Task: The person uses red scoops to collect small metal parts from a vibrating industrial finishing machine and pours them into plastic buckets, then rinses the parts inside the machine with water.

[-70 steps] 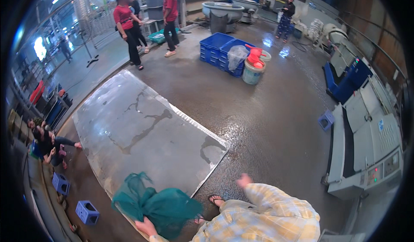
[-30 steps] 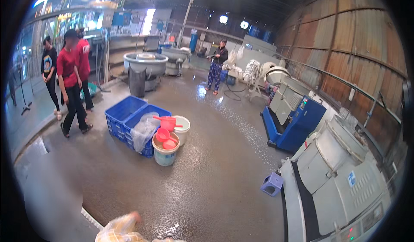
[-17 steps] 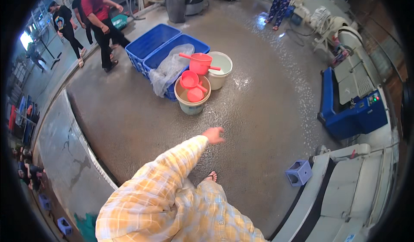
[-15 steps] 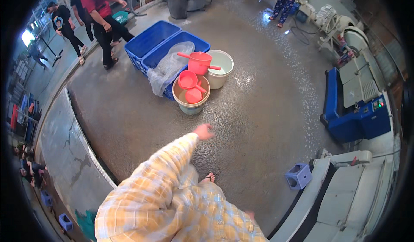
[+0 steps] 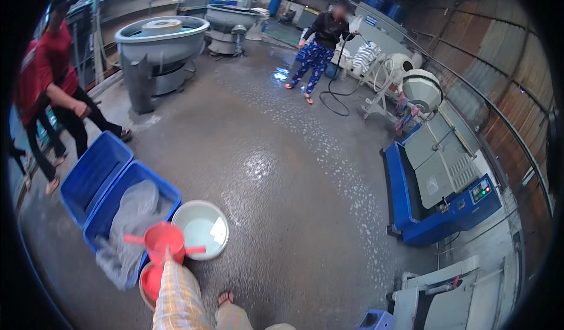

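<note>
Item 1: upper red plastic dipper [image 5: 157, 236], toward 8 o'clock in the view, perched above a round bucket [image 5: 143, 295]. Smooth, glossy moulded bowl with stubby handles jutting at 9 and 3 o'clock; possibly two nested dippers, though the overlap is unclear. Judged light and fairly stiff, robust rather than fragile, likely slippery if wet. Best hold: one of the straight handles, or the thick rim pinched between thumb and fingers.

Item 2: left hand [image 5: 168, 253], at the dipper's 6 o'clock side, in a yellow-and-grey plaid sleeve [image 5: 179, 300] of soft, creased cloth. It overlaps the bowl's near edge; blur and the small visible area hide the fingers, so whether they are spread or pinching the rim cannot be told. Right hand out of view.

Item 3: lower red dipper [image 5: 151, 280], 7 o'clock of the first, the same smooth plastic, lying in the round bucket and partly covered by the sleeve.

Item 4: white bucket [image 5: 197, 206], 2 o'clock of the upper dipper; round, thick-rimmed, containing pale, clear liquid with a bright reflection.

Item 5: near blue crate [image 5: 166, 188] and far blue crate [image 5: 114, 151], rigid rectangular plastic, toward 9 o'clock. The near one holds a clear plastic bag [image 5: 132, 212], thin, crumpled, spilling over the edge.

Item 6: concrete floor [image 5: 282, 212], wet, fine-grained, glistening.
</note>
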### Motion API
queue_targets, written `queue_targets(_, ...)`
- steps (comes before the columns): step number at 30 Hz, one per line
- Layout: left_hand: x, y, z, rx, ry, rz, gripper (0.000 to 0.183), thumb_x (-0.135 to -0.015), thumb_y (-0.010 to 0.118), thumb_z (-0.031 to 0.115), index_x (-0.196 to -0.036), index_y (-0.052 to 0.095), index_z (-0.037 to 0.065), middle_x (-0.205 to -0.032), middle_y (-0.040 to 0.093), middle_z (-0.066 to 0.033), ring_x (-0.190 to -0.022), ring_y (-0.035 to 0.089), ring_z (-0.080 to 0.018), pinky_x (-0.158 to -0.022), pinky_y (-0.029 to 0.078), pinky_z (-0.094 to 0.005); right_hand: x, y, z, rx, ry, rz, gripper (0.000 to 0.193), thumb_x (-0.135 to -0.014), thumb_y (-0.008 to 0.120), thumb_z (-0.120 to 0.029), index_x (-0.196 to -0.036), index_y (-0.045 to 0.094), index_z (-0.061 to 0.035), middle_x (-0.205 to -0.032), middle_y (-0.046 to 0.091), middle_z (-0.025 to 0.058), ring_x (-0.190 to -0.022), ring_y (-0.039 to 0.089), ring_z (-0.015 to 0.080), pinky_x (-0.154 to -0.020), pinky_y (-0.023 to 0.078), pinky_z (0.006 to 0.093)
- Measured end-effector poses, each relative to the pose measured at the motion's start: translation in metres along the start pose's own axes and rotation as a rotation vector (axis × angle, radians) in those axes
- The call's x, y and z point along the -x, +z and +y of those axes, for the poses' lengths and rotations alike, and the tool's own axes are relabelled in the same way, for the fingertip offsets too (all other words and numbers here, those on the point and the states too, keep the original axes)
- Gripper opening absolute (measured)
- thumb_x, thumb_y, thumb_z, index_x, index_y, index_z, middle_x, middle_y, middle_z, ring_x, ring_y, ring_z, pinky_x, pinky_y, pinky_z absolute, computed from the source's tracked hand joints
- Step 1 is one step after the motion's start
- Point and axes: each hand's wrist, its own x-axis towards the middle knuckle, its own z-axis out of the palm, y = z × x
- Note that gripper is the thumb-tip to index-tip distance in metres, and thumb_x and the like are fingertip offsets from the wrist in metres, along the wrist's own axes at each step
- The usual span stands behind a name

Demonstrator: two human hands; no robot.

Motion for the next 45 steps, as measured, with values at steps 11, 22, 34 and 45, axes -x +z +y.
queue_targets(11,-0.041,0.085,0.077,0.159,0.401,0.397,0.046,-0.074,0.043,0.010,-0.119,0.041,0.005,-0.103,0.055,-0.0136,-0.090,0.056,-0.0274,-0.075,0.047,-0.0393,-0.269,0.058,-0.238,-0.347,0.164,-0.277,0.033,-0.081,0.046,-0.008,-0.112,0.042,-0.0030,-0.085,0.053,0.0107,-0.070,0.053,0.0177,-0.060,0.044,0.0293)
queue_targets(22,-0.012,0.252,0.056,0.124,0.540,0.449,0.054,-0.065,0.044,-0.014,-0.114,0.044,0.007,-0.097,0.056,-0.0166,-0.083,0.059,-0.0342,-0.063,0.053,-0.0494,-0.480,0.003,-0.898,-0.463,-0.927,-0.604,0.030,-0.080,0.049,-0.015,-0.109,0.044,-0.0058,-0.069,0.050,0.0026,-0.051,0.050,0.0097,-0.039,0.039,0.0236)
queue_targets(34,-0.203,0.931,0.106,-0.587,0.243,-0.392,0.045,-0.072,0.042,-0.009,-0.116,0.040,0.000,-0.094,0.057,-0.0161,-0.070,0.063,-0.0259,-0.055,0.056,-0.0364,-0.567,0.070,-1.080,-0.515,-0.347,-1.426,0.061,-0.076,0.062,-0.027,-0.125,0.034,-0.0025,-0.102,0.055,0.0170,-0.085,0.059,0.0244,-0.068,0.049,0.0357)
queue_targets(45,-0.269,1.262,0.168,-0.946,0.469,-0.409,0.039,-0.073,0.043,0.000,-0.111,0.048,0.003,-0.075,0.062,-0.0123,-0.057,0.063,-0.0227,-0.043,0.053,-0.0306,-0.799,0.061,-1.330,-0.473,-0.467,-0.687,0.013,-0.075,0.058,-0.009,-0.085,0.050,-0.0080,-0.055,0.044,0.0013,-0.039,0.043,0.0135,-0.033,0.035,0.0281)
